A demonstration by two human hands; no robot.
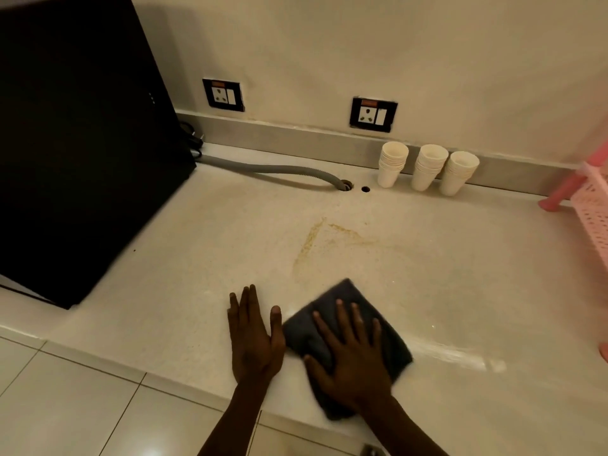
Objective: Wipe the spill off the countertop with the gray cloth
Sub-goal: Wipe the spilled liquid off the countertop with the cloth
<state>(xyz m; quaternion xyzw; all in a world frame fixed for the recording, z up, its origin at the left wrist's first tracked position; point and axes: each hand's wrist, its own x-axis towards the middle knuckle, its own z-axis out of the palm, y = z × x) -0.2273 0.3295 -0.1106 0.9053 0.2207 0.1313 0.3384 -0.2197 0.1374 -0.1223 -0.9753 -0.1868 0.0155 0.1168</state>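
A folded gray cloth lies flat on the pale countertop near its front edge. My right hand presses down on the cloth with the fingers spread, palm flat. My left hand rests flat on the bare counter just left of the cloth, thumb almost touching its edge, holding nothing. A yellowish-brown spill streaks the counter beyond the cloth, in two thin lines that meet in a wedge. A wet sheen trails to the right of the cloth.
A large black appliance fills the left side. A gray hose runs from it into a hole in the counter. Three stacks of white paper cups stand against the back wall. A pink plastic rack is at the right edge.
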